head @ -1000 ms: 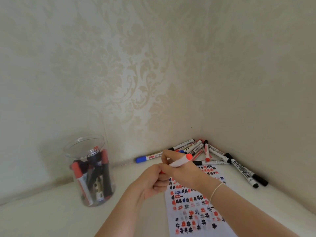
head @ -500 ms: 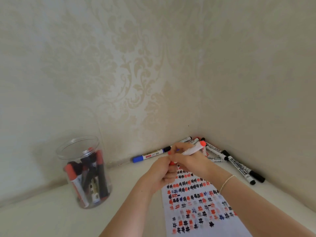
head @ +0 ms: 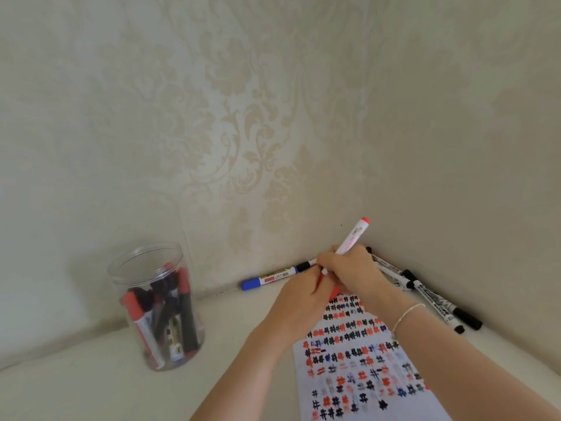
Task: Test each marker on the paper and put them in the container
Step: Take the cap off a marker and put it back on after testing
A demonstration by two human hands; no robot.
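White table [head: 91,390]: clear container [head: 158,305] holds upright markers [head: 170,311] (red, black).

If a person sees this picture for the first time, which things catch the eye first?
The red marker held upright in the right hand near the wall corner. Below it lies the paper, full of red and black test marks. At left stands a clear container holding markers.

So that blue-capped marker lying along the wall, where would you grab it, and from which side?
Probably mid-barrel, on the white part of the blue-capped marker, pinching from above. It lies flat on the table, nearly parallel to the wall and close to it, so coming from the near side or top leaves finger room. Its far end runs behind the left hand, so the blue cap end is freer.
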